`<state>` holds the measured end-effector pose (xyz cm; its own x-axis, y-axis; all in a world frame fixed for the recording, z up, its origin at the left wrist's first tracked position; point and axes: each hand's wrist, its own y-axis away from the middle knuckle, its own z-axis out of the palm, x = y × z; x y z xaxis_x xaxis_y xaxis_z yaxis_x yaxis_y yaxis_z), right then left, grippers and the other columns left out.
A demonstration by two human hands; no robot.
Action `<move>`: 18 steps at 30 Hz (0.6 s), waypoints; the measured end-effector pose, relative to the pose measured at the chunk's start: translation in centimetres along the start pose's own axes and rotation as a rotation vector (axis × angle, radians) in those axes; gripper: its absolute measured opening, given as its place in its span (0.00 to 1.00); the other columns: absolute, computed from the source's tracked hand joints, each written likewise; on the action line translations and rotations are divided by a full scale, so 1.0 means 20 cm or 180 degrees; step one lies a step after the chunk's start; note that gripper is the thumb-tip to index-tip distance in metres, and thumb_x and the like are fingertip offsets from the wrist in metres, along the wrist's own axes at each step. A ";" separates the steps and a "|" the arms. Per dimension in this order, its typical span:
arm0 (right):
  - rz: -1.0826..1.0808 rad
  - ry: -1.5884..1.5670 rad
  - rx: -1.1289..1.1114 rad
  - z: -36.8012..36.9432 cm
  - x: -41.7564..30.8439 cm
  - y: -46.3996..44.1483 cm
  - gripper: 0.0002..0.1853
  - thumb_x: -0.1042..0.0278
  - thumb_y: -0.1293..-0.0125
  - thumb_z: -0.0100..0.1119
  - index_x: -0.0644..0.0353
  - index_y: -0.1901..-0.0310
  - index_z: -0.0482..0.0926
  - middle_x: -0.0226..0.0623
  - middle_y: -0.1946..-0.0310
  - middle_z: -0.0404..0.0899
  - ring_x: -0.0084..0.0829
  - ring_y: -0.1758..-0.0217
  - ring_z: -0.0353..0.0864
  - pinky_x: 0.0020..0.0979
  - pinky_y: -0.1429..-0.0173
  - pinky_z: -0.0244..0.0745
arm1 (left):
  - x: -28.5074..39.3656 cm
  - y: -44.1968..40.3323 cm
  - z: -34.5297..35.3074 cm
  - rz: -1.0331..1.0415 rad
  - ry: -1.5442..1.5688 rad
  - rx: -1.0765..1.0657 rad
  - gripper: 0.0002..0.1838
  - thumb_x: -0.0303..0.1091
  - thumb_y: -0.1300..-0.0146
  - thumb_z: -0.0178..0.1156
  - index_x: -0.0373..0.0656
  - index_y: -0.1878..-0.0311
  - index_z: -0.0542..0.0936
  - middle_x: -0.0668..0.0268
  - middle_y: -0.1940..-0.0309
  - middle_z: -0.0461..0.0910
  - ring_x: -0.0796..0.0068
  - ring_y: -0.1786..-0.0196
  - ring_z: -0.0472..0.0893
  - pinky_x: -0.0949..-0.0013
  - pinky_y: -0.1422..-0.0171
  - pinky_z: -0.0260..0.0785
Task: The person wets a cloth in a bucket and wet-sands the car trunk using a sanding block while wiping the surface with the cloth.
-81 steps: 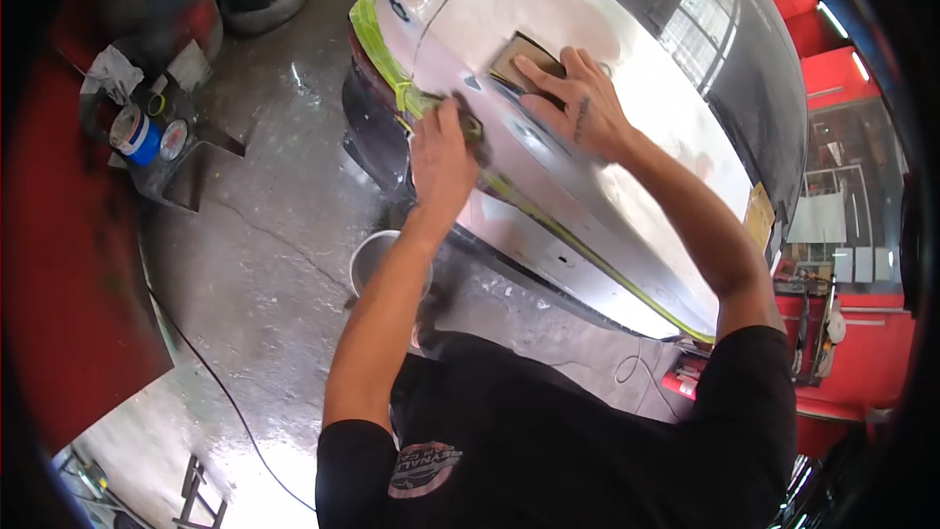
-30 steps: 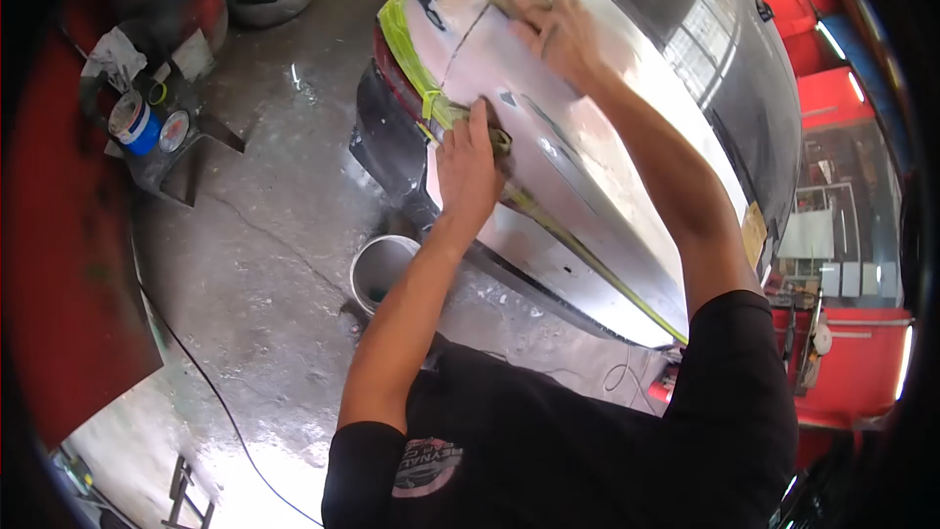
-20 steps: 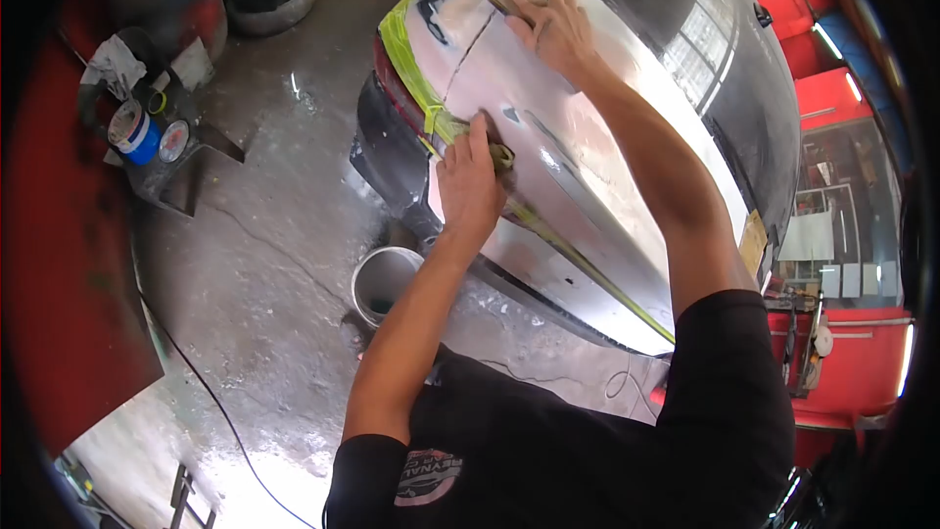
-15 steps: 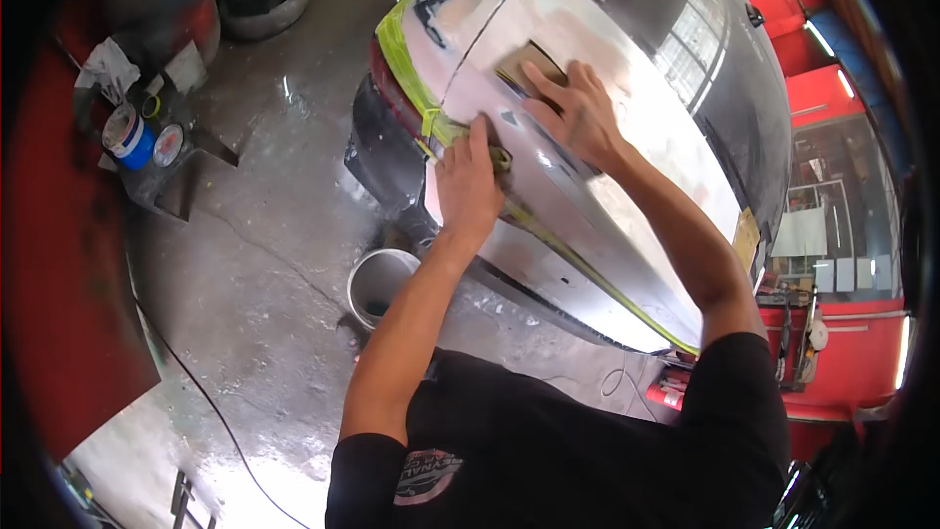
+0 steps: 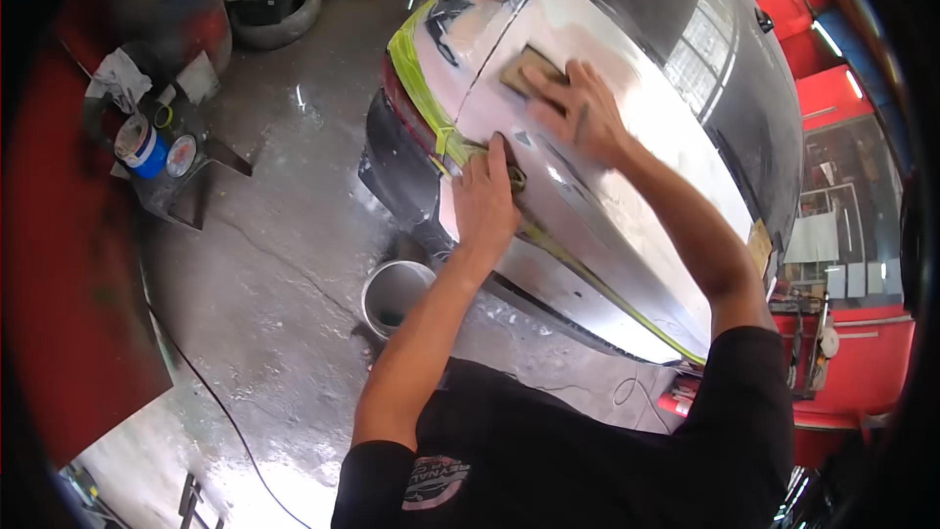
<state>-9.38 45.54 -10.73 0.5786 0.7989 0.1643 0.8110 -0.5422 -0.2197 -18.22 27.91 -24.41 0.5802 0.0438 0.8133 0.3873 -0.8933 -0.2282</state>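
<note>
A car body panel [image 5: 612,49], patchy white and pinkish with dull primer, fills the middle of the head view. My right hand [image 5: 583,113] presses a flat brownish sanding block [image 5: 511,69] against it, the fingers spread over the block's near side. Lower down, my left hand [image 5: 487,198] rests on the car's edge with the index finger stretched out. Yellow-green masking tape [image 5: 415,64] runs around the red lamp area and along the lower seam. Beside my left fingers is a small dark round opening with tape around it.
A grey bucket [image 5: 397,296] stands on the floor below the car. To the left, a small dark stool [image 5: 162,198] holds a blue-and-white tub [image 5: 143,149] and a rag [image 5: 121,78]. A cable [image 5: 217,395] crosses the concrete floor. A tyre [image 5: 279,31] lies farther back.
The whole view has shifted slightly, so the car and floor sit a little lower and to the right. My right hand blurs with motion on the block; my left hand keeps its place on the car.
</note>
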 end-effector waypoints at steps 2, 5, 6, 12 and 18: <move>-0.0004 0.0289 0.0196 0.11 0.14 -0.16 0.27 0.46 0.22 0.61 0.42 0.26 0.82 0.58 0.47 0.82 0.58 0.41 0.79 0.55 0.33 0.74 | -0.01 0.04 0.02 0.0082 0.0017 0.0127 0.49 0.17 0.42 0.66 0.41 0.15 0.61 0.49 0.37 0.81 0.42 0.32 0.80 0.41 0.30 0.70; 0.0045 0.0426 0.0631 0.20 0.10 -0.27 0.27 0.44 0.23 0.65 0.42 0.28 0.85 0.59 0.52 0.80 0.59 0.47 0.78 0.52 0.40 0.76 | 0.00 0.03 -0.01 -0.0046 -0.0015 0.0120 0.48 0.16 0.42 0.66 0.41 0.16 0.61 0.52 0.35 0.81 0.46 0.29 0.79 0.40 0.28 0.69; 0.0054 0.0403 0.0573 0.18 0.05 -0.19 0.27 0.44 0.23 0.65 0.42 0.28 0.85 0.59 0.52 0.79 0.58 0.47 0.78 0.53 0.40 0.76 | 0.00 0.07 -0.02 -0.0021 0.0033 0.0067 0.48 0.16 0.42 0.66 0.41 0.16 0.61 0.52 0.35 0.81 0.46 0.29 0.79 0.40 0.28 0.68; -0.0136 0.0211 0.0146 0.07 0.03 -0.05 0.27 0.45 0.23 0.65 0.42 0.26 0.84 0.57 0.50 0.78 0.55 0.47 0.77 0.50 0.42 0.74 | -0.04 0.01 0.02 0.0017 0.0148 0.0049 0.48 0.16 0.43 0.68 0.41 0.18 0.63 0.51 0.32 0.81 0.45 0.27 0.79 0.40 0.27 0.67; 0.0180 0.0282 0.0395 0.16 0.12 -0.07 0.26 0.45 0.23 0.64 0.42 0.27 0.85 0.57 0.52 0.78 0.55 0.49 0.77 0.51 0.43 0.75 | -0.05 0.03 0.02 0.0126 -0.0021 0.0255 0.46 0.23 0.41 0.72 0.44 0.20 0.64 0.54 0.38 0.82 0.50 0.32 0.81 0.42 0.36 0.69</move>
<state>-9.41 48.96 -13.12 0.6328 0.7390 0.2312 0.7632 -0.5450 -0.3472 -18.29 27.45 -25.66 0.6009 0.0125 0.7992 0.4200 -0.8556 -0.3025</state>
